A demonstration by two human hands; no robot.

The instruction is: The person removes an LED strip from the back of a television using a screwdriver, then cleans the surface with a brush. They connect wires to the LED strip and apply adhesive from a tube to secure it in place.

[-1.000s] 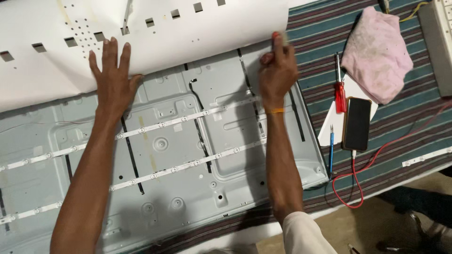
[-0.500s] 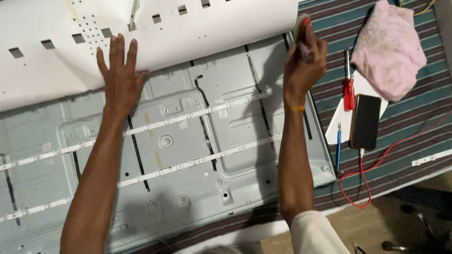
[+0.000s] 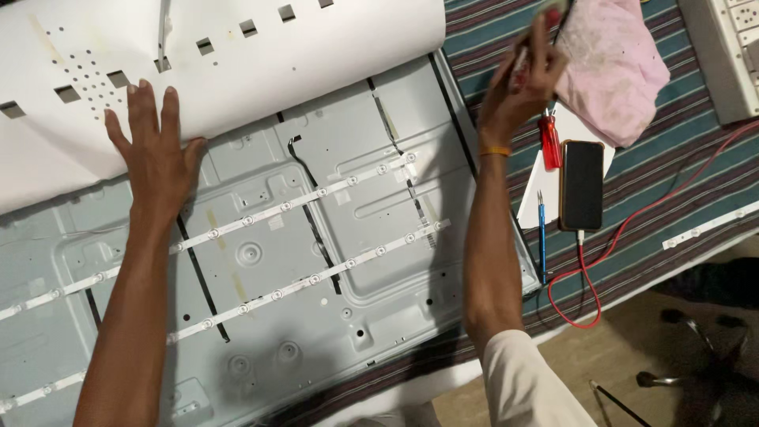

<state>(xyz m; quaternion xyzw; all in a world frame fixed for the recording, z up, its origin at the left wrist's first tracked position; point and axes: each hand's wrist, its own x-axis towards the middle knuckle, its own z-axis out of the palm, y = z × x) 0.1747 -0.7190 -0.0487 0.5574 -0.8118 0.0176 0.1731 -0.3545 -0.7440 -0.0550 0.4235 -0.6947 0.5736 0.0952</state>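
The left hand (image 3: 154, 150) lies flat, fingers spread, palm down on the near edge of a large white sheet (image 3: 237, 71) with small square cut-outs and a patch of tiny holes; the hand presses the sheet where it curls up off a grey metal back panel (image 3: 316, 316), and the sheet covers the far left part of that panel; the right hand (image 3: 526, 83) is raised off the panel's far right corner, fingers curled together around something small and dark that is blurred, so what it pinches cannot be told; an orange band circles that wrist. Two pale light strips (image 3: 316, 202) dotted with round lenses run slantwise across the bare panel, one nearer than the other, with black cables crossing between them. The panel rests on a striped teal and maroon cloth (image 3: 664, 174); to the right of the panel on this cloth lie a red-handled screwdriver (image 3: 550, 142), a blue pen (image 3: 541, 229), and a dark phone (image 3: 582, 183) face up on a white card, a red cable (image 3: 589, 292) looping from its near end; a pink rag (image 3: 613, 63) is bunched at the far right, just beside the raised hand.
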